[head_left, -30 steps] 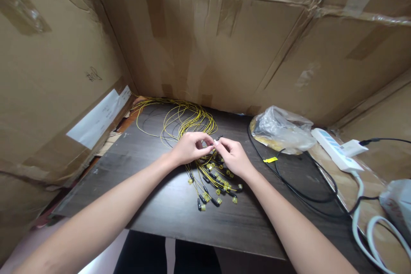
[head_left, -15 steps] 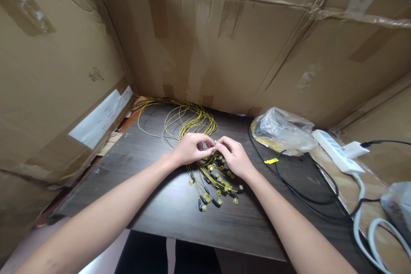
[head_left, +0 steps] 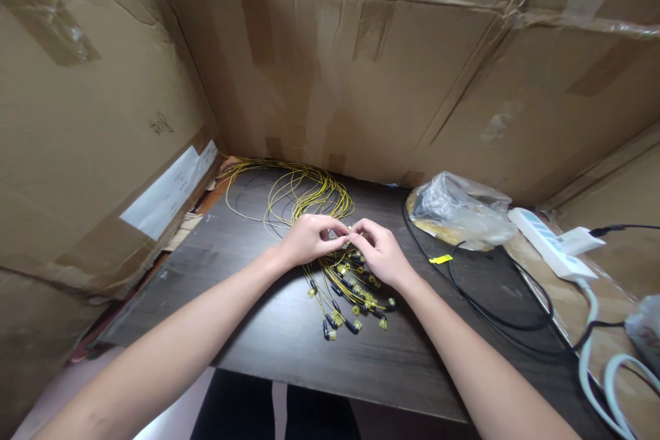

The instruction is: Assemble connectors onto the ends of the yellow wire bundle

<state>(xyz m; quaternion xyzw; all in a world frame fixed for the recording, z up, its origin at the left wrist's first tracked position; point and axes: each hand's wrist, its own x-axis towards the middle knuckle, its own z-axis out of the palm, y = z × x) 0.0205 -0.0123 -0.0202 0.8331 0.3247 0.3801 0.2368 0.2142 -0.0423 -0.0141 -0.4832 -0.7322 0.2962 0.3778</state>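
Drawn closer together, left hand (head_left: 309, 240) and right hand (head_left: 382, 252) pinch one cable end (head_left: 350, 228).

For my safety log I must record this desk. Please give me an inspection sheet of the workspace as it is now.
Surface: dark wooden table.
Job's things: yellow wires coiled at the back; their black and yellow ends fan out toward the front.
Clutter: crumpled plastic bag; small yellow tag.
Hands: left hand and right hand meet fingertip to fingertip, pinching a small piece of the yellow wires; detail too small to tell.
Cables: black cable looped at right; white power strip with white cord.
Surroundings: taped cardboard walls on three sides; white label on the left one.
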